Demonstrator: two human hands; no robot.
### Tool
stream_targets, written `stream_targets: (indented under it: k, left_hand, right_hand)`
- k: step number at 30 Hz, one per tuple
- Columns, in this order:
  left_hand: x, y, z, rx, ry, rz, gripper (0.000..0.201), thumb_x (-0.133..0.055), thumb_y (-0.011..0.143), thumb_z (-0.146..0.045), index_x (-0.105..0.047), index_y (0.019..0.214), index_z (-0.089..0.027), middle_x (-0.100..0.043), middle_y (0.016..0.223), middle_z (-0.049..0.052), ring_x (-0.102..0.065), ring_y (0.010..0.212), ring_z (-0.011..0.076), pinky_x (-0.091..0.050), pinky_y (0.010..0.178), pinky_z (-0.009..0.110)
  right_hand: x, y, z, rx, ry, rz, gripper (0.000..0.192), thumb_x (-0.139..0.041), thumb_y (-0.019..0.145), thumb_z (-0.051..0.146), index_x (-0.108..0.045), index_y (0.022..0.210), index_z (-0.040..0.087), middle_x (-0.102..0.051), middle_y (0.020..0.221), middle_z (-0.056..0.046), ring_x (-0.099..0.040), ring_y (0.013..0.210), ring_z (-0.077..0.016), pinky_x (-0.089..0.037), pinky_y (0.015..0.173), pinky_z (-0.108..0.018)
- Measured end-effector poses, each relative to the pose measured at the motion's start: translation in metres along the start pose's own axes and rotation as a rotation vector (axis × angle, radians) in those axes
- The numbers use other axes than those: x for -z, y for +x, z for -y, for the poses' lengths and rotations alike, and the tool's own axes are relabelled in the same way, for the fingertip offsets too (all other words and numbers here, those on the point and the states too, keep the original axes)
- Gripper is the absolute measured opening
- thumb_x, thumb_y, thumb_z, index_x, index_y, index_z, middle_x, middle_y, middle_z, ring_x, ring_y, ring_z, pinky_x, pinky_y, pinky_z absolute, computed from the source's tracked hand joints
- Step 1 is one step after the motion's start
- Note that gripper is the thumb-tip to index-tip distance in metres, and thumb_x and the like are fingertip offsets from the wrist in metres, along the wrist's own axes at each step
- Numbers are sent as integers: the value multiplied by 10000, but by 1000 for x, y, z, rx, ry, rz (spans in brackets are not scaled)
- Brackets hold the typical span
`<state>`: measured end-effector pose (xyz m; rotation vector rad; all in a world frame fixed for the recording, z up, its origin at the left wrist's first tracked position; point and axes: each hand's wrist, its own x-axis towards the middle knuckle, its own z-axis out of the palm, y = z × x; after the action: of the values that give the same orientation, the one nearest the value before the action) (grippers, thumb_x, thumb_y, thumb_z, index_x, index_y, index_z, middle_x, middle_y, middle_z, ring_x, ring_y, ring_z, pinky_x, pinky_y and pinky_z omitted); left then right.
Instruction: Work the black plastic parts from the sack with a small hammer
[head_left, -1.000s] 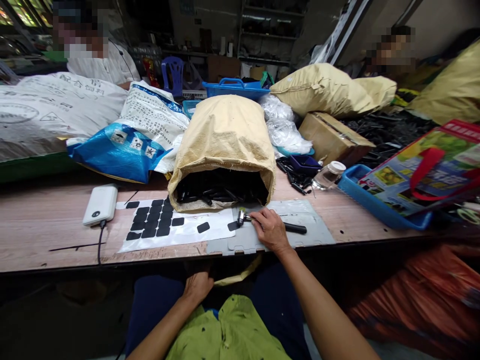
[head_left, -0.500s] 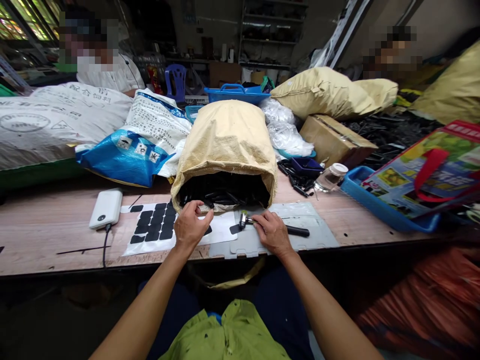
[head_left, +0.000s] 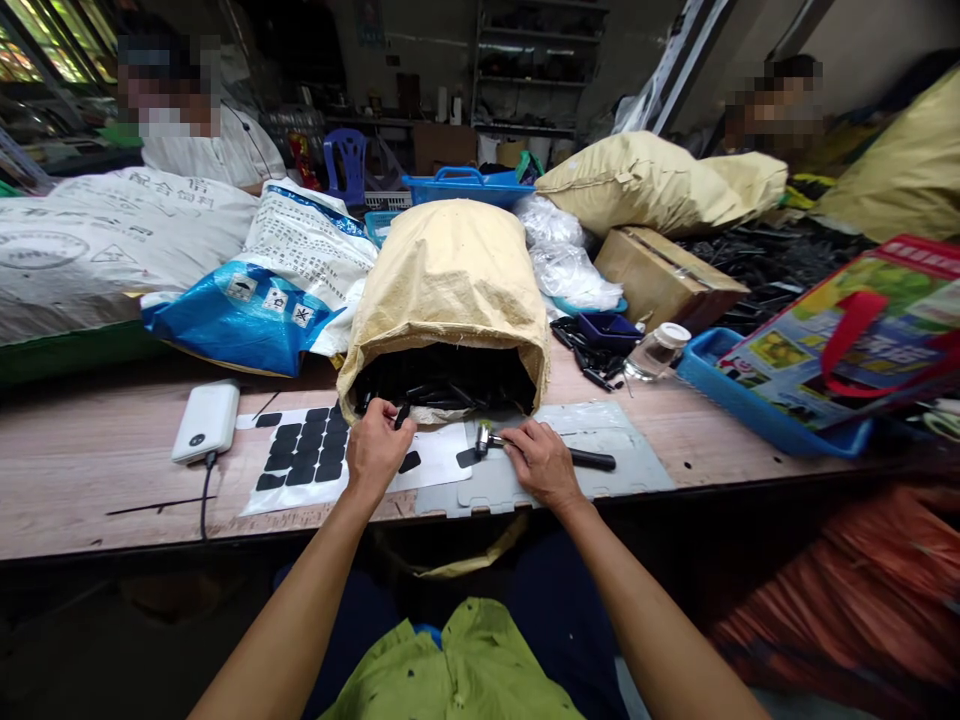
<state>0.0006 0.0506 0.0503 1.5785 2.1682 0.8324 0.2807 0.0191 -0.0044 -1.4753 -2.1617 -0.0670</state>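
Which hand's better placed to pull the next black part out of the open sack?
Left. The left hand is at the mouth of the sack, fingers pinching a black part. The right hand rests on the small hammer on the grey mat.

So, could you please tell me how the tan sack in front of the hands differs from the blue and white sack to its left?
The tan sack is plain and unprinted; the blue and white sack carries printed text and symbols. The tan sack's mouth gapes open toward the person, showing black parts inside, with the left hand at its rim; no opening shows on the blue and white sack. Both lie on the wooden table.
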Motion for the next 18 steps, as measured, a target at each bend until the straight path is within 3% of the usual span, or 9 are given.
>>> stream_targets:
  k: [3,8,12,18]
  left_hand:
    - [3,-23,15,-107,-140,26,231,-677,786,-352,-623,987,-252,-689,826,-20,-572,639,152,-413,654,270]
    - [-16,-48,37,-212,-265,247,371,-679,803,-299,-640,1170,-260,-709,979,-6,-528,635,132,-435,639,269]
    - [-26,-48,41,-294,-230,288,323,-671,804,-224,-697,1125,-244,-697,1038,17,-589,791,168,-466,714,290]
    - [-21,-43,41,-331,-195,356,283,-694,796,-214,-737,1072,-259,-683,1064,13,-632,879,192,-493,768,309]
  right_hand:
    - [0,0,0,-5,4,-1,202,-582,988,253,-719,1136,246,-614,950,-58,-524,902,-227,-415,827,-342]
    - [0,-1,0,-6,11,-2,194,-598,980,236,-719,1131,237,-617,958,-57,-532,919,-230,-418,827,-343]
    - [0,-2,0,6,21,-4,177,-603,970,209,-723,1100,222,-624,951,-58,-541,915,-226,-424,824,-342]
    - [0,-2,0,6,30,-19,171,-593,977,210,-722,1089,215,-627,953,-62,-541,912,-230,-431,837,-351]
